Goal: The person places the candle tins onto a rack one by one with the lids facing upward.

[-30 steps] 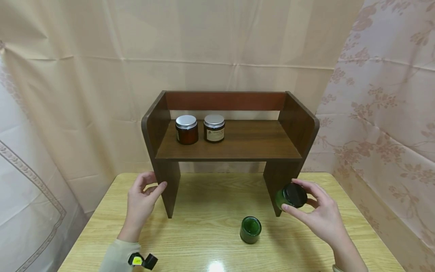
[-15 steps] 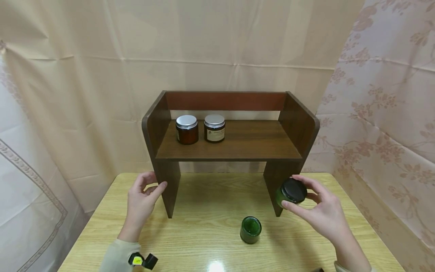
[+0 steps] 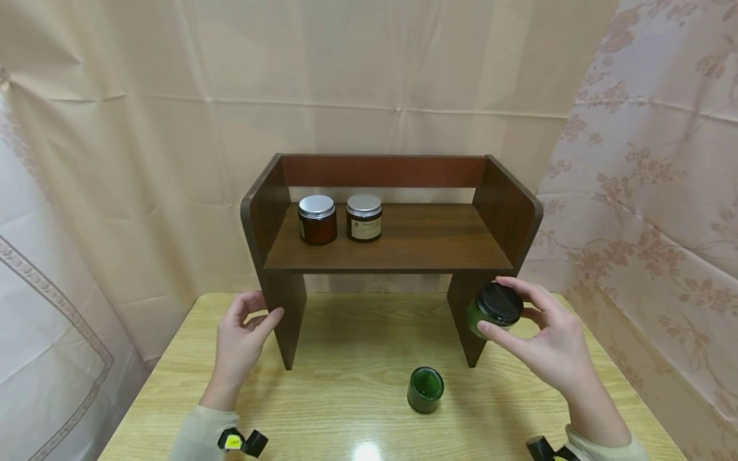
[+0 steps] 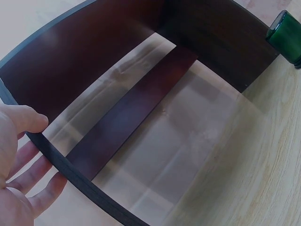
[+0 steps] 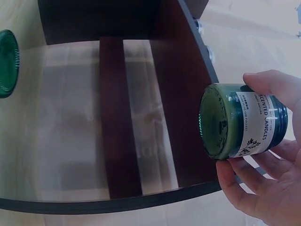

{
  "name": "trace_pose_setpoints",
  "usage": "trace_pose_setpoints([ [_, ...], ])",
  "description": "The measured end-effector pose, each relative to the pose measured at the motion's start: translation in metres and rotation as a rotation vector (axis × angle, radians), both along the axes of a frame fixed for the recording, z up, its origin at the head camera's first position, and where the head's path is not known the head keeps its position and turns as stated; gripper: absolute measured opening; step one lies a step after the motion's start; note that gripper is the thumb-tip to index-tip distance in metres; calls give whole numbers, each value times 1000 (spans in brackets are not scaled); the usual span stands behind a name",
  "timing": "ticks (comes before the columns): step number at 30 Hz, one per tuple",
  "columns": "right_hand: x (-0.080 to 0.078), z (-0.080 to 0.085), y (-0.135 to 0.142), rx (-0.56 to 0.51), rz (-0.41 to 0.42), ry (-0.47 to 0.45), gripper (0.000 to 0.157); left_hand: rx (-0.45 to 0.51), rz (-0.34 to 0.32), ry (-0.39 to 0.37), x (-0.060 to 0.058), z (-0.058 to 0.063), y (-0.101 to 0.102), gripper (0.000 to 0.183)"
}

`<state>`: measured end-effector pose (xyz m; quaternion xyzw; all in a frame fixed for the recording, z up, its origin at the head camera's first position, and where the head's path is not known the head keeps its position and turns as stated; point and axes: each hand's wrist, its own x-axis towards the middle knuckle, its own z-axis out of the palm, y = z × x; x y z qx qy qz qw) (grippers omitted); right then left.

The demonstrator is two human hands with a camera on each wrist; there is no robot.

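My right hand holds a green glass candle jar with a black lid, raised off the table in front of the shelf's right side panel. Its label reads "scented candles" in the right wrist view. My left hand grips the left side panel of the dark wooden shelf, thumb at the front edge and fingers on the outer side. On the shelf board stand two brown jars with silver lids: a left jar and a labelled right jar.
An uncapped green glass jar stands on the wooden table, in front of the shelf and left of my right hand. A beige curtain hangs behind. Floral cloth borders the right side.
My right hand has lifted the candle jar slightly higher beside the right panel, its forearm coming further into view. The left hand, shelf and other jars have stayed put.
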<state>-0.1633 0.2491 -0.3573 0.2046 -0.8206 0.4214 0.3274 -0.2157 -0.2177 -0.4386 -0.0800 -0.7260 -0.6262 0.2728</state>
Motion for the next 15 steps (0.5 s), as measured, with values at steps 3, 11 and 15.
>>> trace_pose_setpoints([
  [3,-2,6,-1,5,16,22,83,2,-1,0,0,0,0,35],
  [11,-5,24,-7,18,23,85,86,2,3,4,0,-1,0,34],
  [15,-9,31,-12,-11,31,120,86,-3,5,1,-1,-1,0,34],
])
